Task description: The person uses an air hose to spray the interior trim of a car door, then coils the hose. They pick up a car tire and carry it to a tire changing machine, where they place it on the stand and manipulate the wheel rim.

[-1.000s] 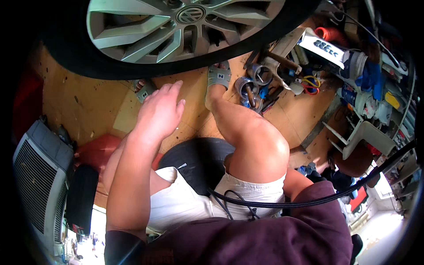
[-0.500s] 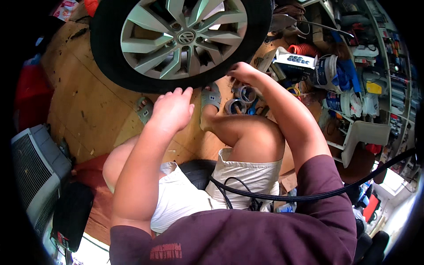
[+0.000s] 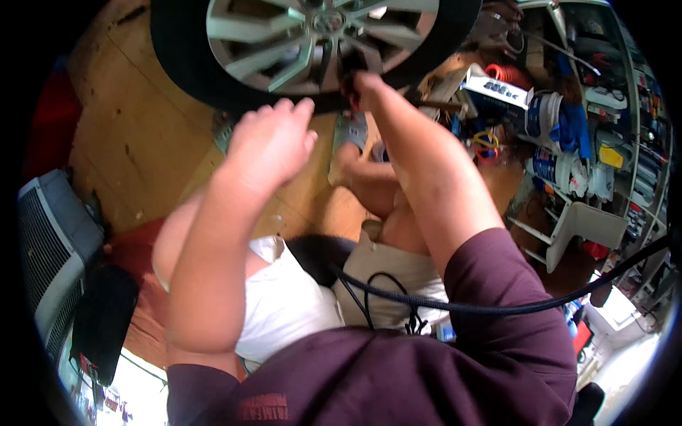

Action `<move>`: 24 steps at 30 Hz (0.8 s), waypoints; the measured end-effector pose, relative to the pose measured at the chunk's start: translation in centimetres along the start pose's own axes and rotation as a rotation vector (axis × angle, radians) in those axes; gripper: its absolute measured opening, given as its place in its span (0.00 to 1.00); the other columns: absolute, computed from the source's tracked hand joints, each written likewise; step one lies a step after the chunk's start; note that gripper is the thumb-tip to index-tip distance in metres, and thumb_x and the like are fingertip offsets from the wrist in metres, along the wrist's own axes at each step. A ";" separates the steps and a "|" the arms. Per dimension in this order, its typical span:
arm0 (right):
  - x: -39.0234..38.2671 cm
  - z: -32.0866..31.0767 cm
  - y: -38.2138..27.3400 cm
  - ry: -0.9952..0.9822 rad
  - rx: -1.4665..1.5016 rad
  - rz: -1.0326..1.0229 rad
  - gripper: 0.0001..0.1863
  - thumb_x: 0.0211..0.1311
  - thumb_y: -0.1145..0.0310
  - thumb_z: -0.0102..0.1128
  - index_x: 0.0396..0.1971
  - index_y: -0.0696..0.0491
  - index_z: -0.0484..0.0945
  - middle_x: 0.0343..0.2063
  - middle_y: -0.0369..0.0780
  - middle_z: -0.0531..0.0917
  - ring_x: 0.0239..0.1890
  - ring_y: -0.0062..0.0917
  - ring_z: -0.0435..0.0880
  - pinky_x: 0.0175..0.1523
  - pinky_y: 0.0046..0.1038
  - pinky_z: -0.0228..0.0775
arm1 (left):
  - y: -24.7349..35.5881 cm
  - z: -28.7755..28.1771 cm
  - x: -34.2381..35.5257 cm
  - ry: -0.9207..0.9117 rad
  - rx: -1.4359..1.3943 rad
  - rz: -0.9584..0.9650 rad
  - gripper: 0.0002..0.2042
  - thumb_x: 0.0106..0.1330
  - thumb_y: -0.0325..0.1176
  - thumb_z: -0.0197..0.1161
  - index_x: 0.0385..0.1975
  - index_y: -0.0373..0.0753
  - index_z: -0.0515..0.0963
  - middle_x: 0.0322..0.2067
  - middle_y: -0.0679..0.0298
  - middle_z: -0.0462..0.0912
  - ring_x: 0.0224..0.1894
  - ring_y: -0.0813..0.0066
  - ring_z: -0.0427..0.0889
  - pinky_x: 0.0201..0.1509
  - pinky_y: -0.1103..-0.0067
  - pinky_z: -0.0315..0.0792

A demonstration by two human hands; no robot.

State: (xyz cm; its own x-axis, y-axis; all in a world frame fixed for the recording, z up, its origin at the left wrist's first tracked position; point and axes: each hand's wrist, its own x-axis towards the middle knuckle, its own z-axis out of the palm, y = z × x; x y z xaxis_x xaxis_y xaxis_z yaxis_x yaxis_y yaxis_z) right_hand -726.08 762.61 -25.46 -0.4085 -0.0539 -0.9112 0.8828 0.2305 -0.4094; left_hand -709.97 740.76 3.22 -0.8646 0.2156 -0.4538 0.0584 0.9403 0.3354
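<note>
A car wheel with a silver multi-spoke rim (image 3: 249, 30) and a black tyre (image 3: 177, 64) stands in front of me at the top of the view. Up against the lower spokes, my right hand (image 3: 366, 90) grips a dark tool (image 3: 349, 67) with a small red part near the hand. Motion blur hides the tool's exact kind. My left hand (image 3: 273, 135) is held just below the tyre's lower edge, back of the hand up, fingers stretched and thumb apart. It holds nothing visible; whether its fingertips touch the tyre cannot be told.
Wooden floor (image 3: 121, 142) lies left of the wheel. At right are a white-topped box (image 3: 501, 89), an orange coiled hose (image 3: 508, 73), white buckets (image 3: 545, 113) and crowded shelves (image 3: 629, 106). A black cable (image 3: 490, 308) crosses my lap. A grey slatted unit (image 3: 50, 248) stands at left.
My right hand has moved up and left from beside the tyre's lower edge to the rim, with the dark tool now showing. The view has shifted, placing the wheel higher and further right.
</note>
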 end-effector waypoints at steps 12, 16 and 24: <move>1.5 3.9 1.0 0.701 0.080 -0.355 0.15 0.60 0.61 0.62 0.18 0.54 0.78 0.17 0.43 0.80 0.16 0.35 0.77 0.24 0.42 0.70 | 0.5 1.1 -1.2 0.081 0.027 0.021 0.22 0.75 0.40 0.56 0.66 0.40 0.72 0.55 0.53 0.82 0.55 0.54 0.84 0.61 0.63 0.77; 1.2 3.4 1.3 0.513 -0.006 -0.199 0.20 0.62 0.54 0.60 0.17 0.53 0.78 0.16 0.41 0.80 0.15 0.32 0.76 0.24 0.41 0.68 | 1.0 1.7 -1.4 0.094 0.106 0.045 0.23 0.74 0.40 0.57 0.67 0.41 0.71 0.54 0.53 0.82 0.54 0.54 0.84 0.61 0.63 0.77; 2.5 1.3 1.6 0.388 0.261 -0.193 0.11 0.64 0.60 0.61 0.26 0.50 0.82 0.21 0.39 0.81 0.21 0.31 0.78 0.29 0.37 0.72 | 1.4 1.1 -1.4 0.043 0.047 0.065 0.21 0.69 0.39 0.61 0.59 0.39 0.75 0.51 0.51 0.83 0.52 0.52 0.84 0.58 0.62 0.77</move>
State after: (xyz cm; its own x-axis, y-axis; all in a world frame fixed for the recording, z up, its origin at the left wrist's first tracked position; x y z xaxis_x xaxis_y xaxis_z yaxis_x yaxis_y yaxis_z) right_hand -725.40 761.55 -28.40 -0.5823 0.3048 -0.7537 0.7911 -0.0014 -0.6117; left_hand -708.12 742.04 3.47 -0.8789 0.2657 -0.3963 0.1374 0.9364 0.3229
